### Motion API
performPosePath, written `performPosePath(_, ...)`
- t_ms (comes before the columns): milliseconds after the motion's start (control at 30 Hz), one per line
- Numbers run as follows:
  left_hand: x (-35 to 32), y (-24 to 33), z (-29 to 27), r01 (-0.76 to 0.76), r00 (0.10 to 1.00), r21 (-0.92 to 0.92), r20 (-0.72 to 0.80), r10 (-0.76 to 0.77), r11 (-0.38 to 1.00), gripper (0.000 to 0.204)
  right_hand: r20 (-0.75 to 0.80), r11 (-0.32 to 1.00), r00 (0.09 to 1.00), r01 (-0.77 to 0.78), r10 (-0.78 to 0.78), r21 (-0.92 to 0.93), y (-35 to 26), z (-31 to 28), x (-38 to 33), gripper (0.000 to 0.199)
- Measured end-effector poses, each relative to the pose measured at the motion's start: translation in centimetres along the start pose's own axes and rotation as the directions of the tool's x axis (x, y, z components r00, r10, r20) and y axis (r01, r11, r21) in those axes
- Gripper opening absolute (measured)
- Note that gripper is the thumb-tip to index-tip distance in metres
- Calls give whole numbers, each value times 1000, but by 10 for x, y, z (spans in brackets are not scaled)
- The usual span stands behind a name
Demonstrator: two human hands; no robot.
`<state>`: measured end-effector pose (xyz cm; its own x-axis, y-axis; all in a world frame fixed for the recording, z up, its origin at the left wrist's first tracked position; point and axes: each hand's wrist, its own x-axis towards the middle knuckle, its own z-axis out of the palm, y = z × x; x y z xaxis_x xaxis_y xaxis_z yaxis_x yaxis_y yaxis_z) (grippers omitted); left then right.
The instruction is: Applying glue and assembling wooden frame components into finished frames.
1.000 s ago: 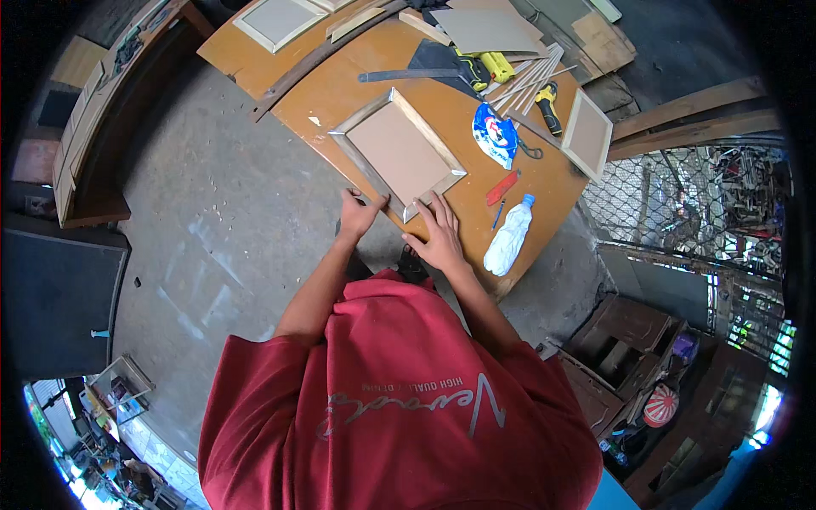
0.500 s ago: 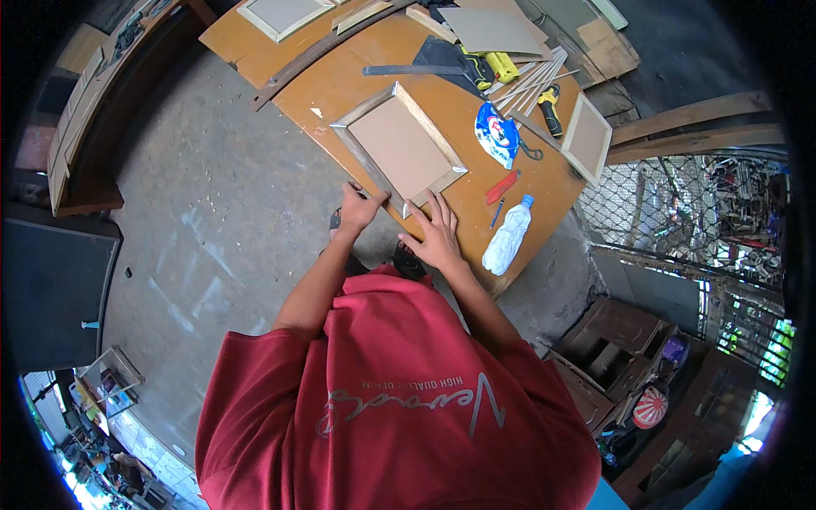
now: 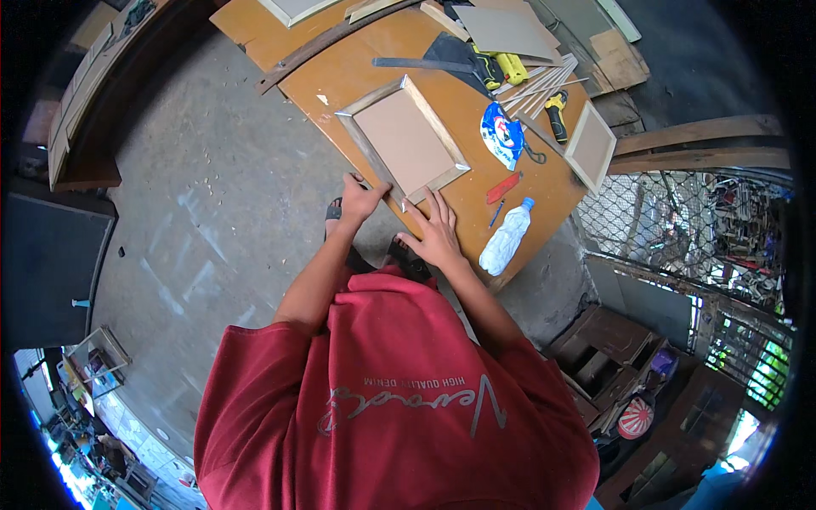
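A wooden picture frame [image 3: 402,142] with a brown board panel lies flat on the orange-brown worktable [image 3: 340,72]. My left hand [image 3: 361,197] grips the frame's near corner at the table's edge. My right hand [image 3: 436,235] rests flat on the tabletop just beside the frame's near edge, fingers spread, holding nothing.
On the table to the right lie a clear plastic bottle [image 3: 506,240], a red cutter [image 3: 503,187], a blue-white bag [image 3: 500,134], a yellow power tool [image 3: 557,115], thin wood strips [image 3: 540,85], a smaller frame [image 3: 590,146] and a board [image 3: 503,31]. Concrete floor spreads left.
The view has shifted slightly; both hands stay at the frame's near corner with little movement.
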<state>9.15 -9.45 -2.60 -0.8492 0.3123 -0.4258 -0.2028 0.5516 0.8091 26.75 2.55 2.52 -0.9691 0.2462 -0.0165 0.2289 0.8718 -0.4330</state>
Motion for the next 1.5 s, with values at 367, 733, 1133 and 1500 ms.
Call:
performPosePath(367, 2, -15, 11, 44, 996, -22, -73, -46, 999, 75, 7, 990, 997, 81, -82, 117, 0, -1, -17, 56)
performPosePath(733, -19, -68, -7, 346, 929, -355, 1, -369, 869, 69, -194, 928, 967, -88, 168, 363, 8, 7, 5, 54)
performPosePath(1133, -66, -233, -94, 686, 693, -253, -58, -719, 682, 64, -133, 981, 987, -69, 94, 179, 6, 13, 17, 62)
performPosePath(1500, -90, -302, -77, 633, 773, 142, -174, -610, 761, 55, -87, 992, 996, -10, 22, 128, 4, 10, 3, 64)
